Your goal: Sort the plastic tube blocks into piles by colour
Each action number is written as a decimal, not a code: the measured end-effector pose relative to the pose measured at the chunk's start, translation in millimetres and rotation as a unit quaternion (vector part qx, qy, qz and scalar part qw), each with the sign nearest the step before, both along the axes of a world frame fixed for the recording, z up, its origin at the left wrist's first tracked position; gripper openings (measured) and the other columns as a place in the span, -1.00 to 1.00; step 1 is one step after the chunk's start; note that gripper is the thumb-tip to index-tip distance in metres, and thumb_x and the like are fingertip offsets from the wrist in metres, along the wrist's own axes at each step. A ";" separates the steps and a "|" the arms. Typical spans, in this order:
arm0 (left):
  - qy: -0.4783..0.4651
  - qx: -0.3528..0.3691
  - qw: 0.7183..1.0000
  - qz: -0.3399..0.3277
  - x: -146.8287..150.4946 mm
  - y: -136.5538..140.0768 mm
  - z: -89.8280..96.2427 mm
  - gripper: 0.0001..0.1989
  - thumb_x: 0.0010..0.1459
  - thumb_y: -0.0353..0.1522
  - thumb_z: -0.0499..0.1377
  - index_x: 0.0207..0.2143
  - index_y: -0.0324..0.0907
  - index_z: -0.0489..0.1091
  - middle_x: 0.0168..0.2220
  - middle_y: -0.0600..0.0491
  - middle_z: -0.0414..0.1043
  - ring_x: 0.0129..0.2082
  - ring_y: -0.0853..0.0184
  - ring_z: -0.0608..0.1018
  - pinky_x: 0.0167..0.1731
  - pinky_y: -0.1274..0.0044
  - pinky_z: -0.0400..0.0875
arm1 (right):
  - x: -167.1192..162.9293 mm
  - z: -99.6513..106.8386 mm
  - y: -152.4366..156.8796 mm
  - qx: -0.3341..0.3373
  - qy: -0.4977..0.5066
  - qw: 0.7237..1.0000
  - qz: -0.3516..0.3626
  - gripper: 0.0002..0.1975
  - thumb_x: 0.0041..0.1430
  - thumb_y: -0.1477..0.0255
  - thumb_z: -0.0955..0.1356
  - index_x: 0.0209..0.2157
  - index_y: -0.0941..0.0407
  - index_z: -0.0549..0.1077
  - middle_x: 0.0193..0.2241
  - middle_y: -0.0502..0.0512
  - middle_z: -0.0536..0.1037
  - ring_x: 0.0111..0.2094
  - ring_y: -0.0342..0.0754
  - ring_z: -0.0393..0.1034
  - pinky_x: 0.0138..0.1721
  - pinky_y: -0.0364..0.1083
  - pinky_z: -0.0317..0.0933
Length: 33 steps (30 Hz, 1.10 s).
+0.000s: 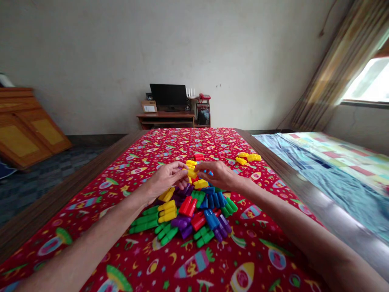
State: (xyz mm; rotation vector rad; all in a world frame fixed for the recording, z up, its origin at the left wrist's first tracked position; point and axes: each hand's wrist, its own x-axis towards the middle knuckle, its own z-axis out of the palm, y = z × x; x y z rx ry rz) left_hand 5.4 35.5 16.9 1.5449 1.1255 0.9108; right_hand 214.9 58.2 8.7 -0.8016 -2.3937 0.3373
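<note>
Over the far side of a heap of plastic toy building blocks [199, 221], my left hand [170, 177] pinches a yellow toy block [191, 171] between thumb and fingers. My right hand [221, 175] grips the same block from the other side with bent fingers. Red, blue, green, purple and yellow pieces with rounded pegs lie jumbled below both hands. A yellow block [167, 211] rests at the heap's left, and a blue block [212, 219] lies nearer to me. Fingers cover part of the held piece, so I cannot tell whether it is one block or two joined.
Several yellow blocks [248, 158] lie apart at the right. A red block [198, 156] sits just beyond my hands. The red patterned cloth [194, 142] covers a table with dark wooden edges [270, 162]. A desk with a monitor [168, 96] stands by the wall.
</note>
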 end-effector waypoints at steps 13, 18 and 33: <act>0.347 0.100 0.929 -0.079 -52.7 20.6 4.8 -0.43 0.08 -0.06 0.09 0.07 -0.17 0.35 -0.25 -0.02 0.58 -0.25 0.19 0.59 -0.25 0.46 0.46 | 88.3 23.2 51.6 0.046 -0.063 0.951 -0.299 -0.70 0.27 0.46 0.19 -0.41 0.21 0.48 -0.51 0.08 0.49 -0.48 -0.14 0.28 -0.40 -0.16 0.08; 0.475 0.061 0.873 -0.097 -83.8 29.1 0.8 -0.32 -0.01 -0.05 0.08 0.12 -0.21 0.34 -0.13 -0.08 0.57 -0.16 0.13 0.58 -0.20 0.48 0.45 | 163.4 7.7 73.9 -0.029 -0.206 0.912 -0.354 -0.80 0.13 0.55 0.28 -0.42 0.19 0.55 -0.41 0.18 0.56 -0.32 -0.02 0.41 -0.27 -0.12 0.18; 0.463 0.115 0.877 -0.063 -76.3 35.1 -12.1 -0.65 -0.17 -0.28 0.11 -0.26 -0.15 0.47 -0.57 0.13 0.43 -0.55 0.31 0.48 -0.58 0.58 0.27 | 88.3 24.3 45.0 0.057 -0.114 0.956 -0.263 -0.73 0.17 0.51 0.22 -0.49 0.21 0.50 -0.61 0.03 0.40 -0.57 -0.22 0.10 -0.47 -0.15 -0.08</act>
